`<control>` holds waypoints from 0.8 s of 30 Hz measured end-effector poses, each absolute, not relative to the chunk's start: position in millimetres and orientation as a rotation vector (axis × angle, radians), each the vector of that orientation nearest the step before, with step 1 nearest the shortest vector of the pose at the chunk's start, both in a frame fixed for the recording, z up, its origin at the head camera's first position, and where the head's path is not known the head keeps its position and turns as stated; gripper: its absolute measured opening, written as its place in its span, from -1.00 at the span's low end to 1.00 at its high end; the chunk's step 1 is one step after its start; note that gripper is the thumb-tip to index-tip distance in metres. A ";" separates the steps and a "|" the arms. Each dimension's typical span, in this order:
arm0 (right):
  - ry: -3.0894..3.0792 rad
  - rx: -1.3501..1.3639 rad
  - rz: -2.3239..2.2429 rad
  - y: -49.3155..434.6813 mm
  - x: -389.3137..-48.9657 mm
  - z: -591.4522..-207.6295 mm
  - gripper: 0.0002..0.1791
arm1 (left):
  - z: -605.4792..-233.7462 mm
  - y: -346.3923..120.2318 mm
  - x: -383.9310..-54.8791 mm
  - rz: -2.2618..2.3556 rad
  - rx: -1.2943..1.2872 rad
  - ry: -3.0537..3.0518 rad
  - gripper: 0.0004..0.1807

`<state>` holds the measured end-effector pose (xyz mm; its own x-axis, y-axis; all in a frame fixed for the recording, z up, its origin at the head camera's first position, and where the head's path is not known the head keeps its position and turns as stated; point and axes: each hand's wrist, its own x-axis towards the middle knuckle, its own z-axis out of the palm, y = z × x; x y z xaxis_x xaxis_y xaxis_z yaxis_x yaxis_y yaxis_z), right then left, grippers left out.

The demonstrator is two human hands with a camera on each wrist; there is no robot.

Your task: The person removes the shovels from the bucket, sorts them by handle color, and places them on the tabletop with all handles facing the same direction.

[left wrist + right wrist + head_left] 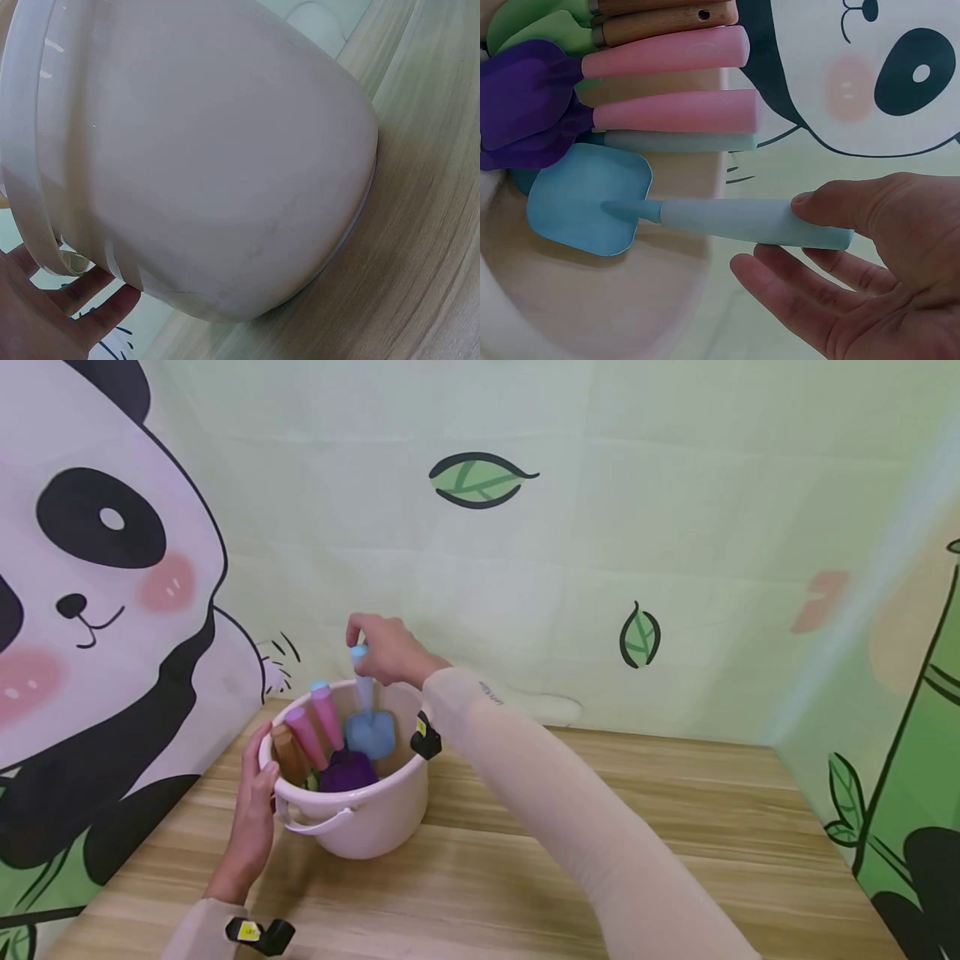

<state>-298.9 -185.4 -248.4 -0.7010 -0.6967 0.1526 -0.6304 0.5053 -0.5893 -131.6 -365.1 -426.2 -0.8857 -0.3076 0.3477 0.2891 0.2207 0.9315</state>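
Observation:
A small light-blue shovel (592, 199) stands handle-up in a pale pink bucket (375, 831). My right hand (390, 652) pinches its pale blue handle near the end, thumb on one side and fingertips on the other. The shovel's blade is inside the bucket, below the rim. My left hand (255, 802) grips the bucket's left rim; its fingers (109, 311) press the outer wall just under the lip. Beside the blue shovel are purple shovels (525, 90) with pink handles, and green ones (547, 34) with wooden handles. Another pale blue handle (682, 141) lies behind the lower pink one.
The bucket stands on a wood-grain table (637, 852), its white carrying handle (318, 825) hanging at the front. Behind the table rises a pale green cloth backdrop (675, 510) printed with leaves, with a large panda (180, 652) at the left.

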 end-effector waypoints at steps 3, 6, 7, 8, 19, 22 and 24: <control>2.638 -1.185 -0.988 -182.1 -298.5 -246.4 -0.70 | -427.0 -365.1 -131.6 -1.710 0.014 -2.042 -0.37; 2.631 -1.203 -1.033 -178.8 -298.6 -244.0 -0.70 | -427.7 -365.1 -131.8 -1.719 0.012 -2.033 -0.38; 2.630 -1.207 -1.046 -177.7 -298.8 -243.0 -0.70 | -427.8 -365.0 -132.0 -1.723 0.010 -2.028 -0.38; 2.627 -1.213 -1.061 -176.6 -299.0 -241.9 -0.71 | -427.9 -364.9 -132.2 -1.726 0.009 -2.023 -0.38; 2.590 -1.205 -1.160 -161.6 -298.8 -220.2 -0.68 | -429.7 -367.1 -132.9 -1.729 0.034 -2.035 -0.37; 2.593 -1.218 -1.188 -157.9 -298.6 -215.6 -0.68 | -430.4 -368.2 -133.5 -1.732 0.039 -2.040 -0.37; 2.593 -1.221 -1.211 -156.0 -298.9 -213.8 -0.68 | -430.6 -368.5 -133.7 -1.737 0.036 -2.032 -0.37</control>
<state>-298.9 -156.0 -213.8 -0.6916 -0.6656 0.2803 -0.6424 0.3894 -0.6601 -133.7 -368.5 -430.6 -0.8922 -0.3123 0.3262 0.2735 0.2009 0.9406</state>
